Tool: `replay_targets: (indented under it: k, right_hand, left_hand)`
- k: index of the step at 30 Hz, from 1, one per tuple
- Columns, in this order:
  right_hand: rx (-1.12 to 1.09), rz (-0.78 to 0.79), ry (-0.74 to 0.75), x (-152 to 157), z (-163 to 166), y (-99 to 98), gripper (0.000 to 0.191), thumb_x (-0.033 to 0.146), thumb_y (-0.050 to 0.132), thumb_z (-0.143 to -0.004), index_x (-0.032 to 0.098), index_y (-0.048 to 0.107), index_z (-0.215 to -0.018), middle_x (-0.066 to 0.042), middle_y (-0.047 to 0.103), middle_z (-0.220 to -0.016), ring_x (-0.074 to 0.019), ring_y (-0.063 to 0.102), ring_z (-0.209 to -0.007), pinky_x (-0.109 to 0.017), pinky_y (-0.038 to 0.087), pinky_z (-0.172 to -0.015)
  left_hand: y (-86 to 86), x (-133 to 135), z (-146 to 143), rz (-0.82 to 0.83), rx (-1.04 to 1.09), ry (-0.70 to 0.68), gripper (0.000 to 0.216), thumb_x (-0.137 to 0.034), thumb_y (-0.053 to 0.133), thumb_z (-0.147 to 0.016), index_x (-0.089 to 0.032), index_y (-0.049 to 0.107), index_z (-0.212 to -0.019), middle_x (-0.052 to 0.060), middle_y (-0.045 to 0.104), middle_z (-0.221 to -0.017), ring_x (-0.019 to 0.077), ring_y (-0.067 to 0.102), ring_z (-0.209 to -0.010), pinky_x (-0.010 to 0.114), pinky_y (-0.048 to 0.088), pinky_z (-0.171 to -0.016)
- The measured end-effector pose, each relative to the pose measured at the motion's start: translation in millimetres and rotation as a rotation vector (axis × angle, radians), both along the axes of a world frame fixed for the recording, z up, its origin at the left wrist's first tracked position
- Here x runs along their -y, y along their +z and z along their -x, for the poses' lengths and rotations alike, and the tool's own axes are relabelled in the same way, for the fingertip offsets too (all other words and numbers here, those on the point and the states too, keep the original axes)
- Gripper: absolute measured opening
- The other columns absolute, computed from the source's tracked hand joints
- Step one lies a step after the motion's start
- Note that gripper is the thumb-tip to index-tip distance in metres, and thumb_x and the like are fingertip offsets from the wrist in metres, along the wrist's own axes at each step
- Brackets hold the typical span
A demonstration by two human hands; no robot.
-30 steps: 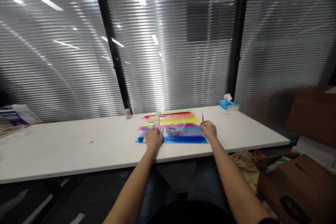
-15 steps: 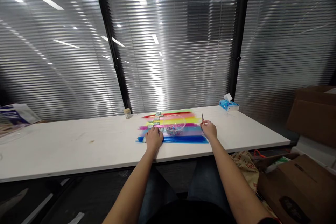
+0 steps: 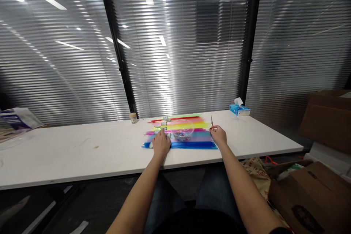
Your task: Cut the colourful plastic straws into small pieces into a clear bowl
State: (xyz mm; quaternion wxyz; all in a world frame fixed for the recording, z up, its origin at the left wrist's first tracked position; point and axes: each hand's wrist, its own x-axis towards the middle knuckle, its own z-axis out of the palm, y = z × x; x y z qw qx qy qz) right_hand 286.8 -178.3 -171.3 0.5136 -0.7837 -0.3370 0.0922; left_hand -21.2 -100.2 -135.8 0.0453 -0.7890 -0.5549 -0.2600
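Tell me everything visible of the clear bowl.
The round bowl looks like see-through plastic, open at the top, with small multicoloured pieces in the bottom. It stands upright on the coloured strips, between the left hand and the right hand. The left hand is close beside it; whether they touch is hard to tell.

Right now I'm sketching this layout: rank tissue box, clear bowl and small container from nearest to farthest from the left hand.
1. Clear bowl, just right of the left hand.
2. Small container, left, farther back.
3. Tissue box, well right, near the back edge.
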Motion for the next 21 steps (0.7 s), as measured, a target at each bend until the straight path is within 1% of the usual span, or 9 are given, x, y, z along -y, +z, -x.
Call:
replay_targets:
  k: [1, 3, 5, 7, 9, 12, 14, 17, 21]
  right_hand:
    - [0.001, 0.007, 0.000, -1, 0, -0.2, 0.018, 0.033, 0.068, -0.097, 0.018, 0.070, -0.108, -0.005, 0.076, -0.093, -0.0208, 0.071, -0.079, -0.032, 0.054, -0.071]
    - [-0.001, 0.023, -0.005, -3, -2, -0.5, 0.021, 0.035, 0.067, -0.101, 0.017, 0.070, -0.111, -0.005, 0.074, -0.098, -0.0194, 0.071, -0.082, -0.036, 0.058, -0.077]
    - [-0.007, 0.042, -0.021, -6, -3, 0.1, 0.025, 0.037, 0.065, -0.103, 0.016, 0.069, -0.116, -0.006, 0.073, -0.106, -0.0192, 0.071, -0.086, -0.038, 0.060, -0.080]
    - [-0.003, 0.064, -0.048, -9, -4, 2.1, 0.026, 0.038, 0.064, -0.105, 0.018, 0.068, -0.121, -0.008, 0.072, -0.114, -0.0200, 0.071, -0.091, -0.039, 0.061, -0.082]
    - [0.020, 0.087, -0.071, -12, -5, 5.7, 0.028, 0.038, 0.063, -0.105, 0.019, 0.067, -0.124, -0.009, 0.071, -0.119, -0.0209, 0.071, -0.095, -0.040, 0.061, -0.084]
    - [0.091, 0.126, -0.084, -16, -7, 13.8, 0.029, 0.039, 0.062, -0.105, 0.019, 0.066, -0.126, -0.009, 0.071, -0.120, -0.0219, 0.071, -0.097, -0.042, 0.060, -0.087]
    - [0.162, 0.158, -0.075, -20, -6, 20.7, 0.031, 0.040, 0.061, -0.106, 0.019, 0.066, -0.127, -0.009, 0.071, -0.119, -0.0226, 0.071, -0.099, -0.043, 0.059, -0.089]
    - [0.279, 0.213, -0.017, -31, -3, 32.6, 0.032, 0.039, 0.061, -0.106, 0.019, 0.065, -0.130, -0.009, 0.071, -0.119, -0.0238, 0.071, -0.101, -0.045, 0.058, -0.091]
    - [0.407, 0.287, 0.114, -55, 10, 49.6, 0.030, 0.036, 0.064, -0.105, 0.019, 0.065, -0.130, -0.009, 0.070, -0.122, -0.0245, 0.070, -0.104, -0.046, 0.059, -0.091]
  left_hand:
    - [-0.5, 0, -1, -0.034, 0.012, -0.013, 0.057, -0.025, 0.042, -0.100, -0.009, 0.039, -0.155, 0.022, 0.061, -0.142, 0.0357, 0.058, -0.130, 0.049, 0.044, -0.108]
    - [-1.4, 0, -2, -0.115, 0.025, -0.059, 0.060, -0.024, 0.043, -0.100, -0.012, 0.036, -0.159, 0.021, 0.057, -0.149, 0.0353, 0.054, -0.136, 0.050, 0.044, -0.110]
    - [-2.1, -1, -2, -0.177, 0.003, -0.119, 0.059, -0.022, 0.044, -0.100, -0.017, 0.039, -0.159, 0.020, 0.051, -0.155, 0.0354, 0.051, -0.140, 0.051, 0.045, -0.110]
    - [-2.4, -2, -1, -0.199, -0.035, -0.169, 0.058, -0.020, 0.044, -0.100, -0.021, 0.043, -0.158, 0.019, 0.048, -0.158, 0.0357, 0.051, -0.141, 0.051, 0.046, -0.109]
    - [-2.4, -2, -1, -0.191, -0.044, -0.185, 0.058, -0.019, 0.045, -0.099, -0.022, 0.044, -0.157, 0.019, 0.048, -0.157, 0.0354, 0.052, -0.139, 0.050, 0.048, -0.107]
    - [-2.1, -2, -1, -0.143, 0.001, -0.146, 0.060, -0.020, 0.047, -0.098, -0.019, 0.040, -0.158, 0.019, 0.054, -0.151, 0.0345, 0.056, -0.134, 0.048, 0.049, -0.105]
    - [-2.1, -1, -2, -0.103, 0.019, -0.123, 0.059, -0.021, 0.046, -0.099, -0.015, 0.040, -0.157, 0.020, 0.057, -0.147, 0.0343, 0.057, -0.132, 0.047, 0.049, -0.105]
    - [-3.1, 0, -4, -0.056, 0.016, -0.106, 0.055, -0.021, 0.044, -0.099, -0.010, 0.041, -0.153, 0.021, 0.058, -0.146, 0.0349, 0.057, -0.132, 0.049, 0.047, -0.106]
    - [-5.8, 2, -4, -0.036, 0.012, -0.100, 0.048, -0.020, 0.046, -0.098, -0.012, 0.048, -0.146, 0.020, 0.059, -0.145, 0.0346, 0.056, -0.133, 0.049, 0.045, -0.107]
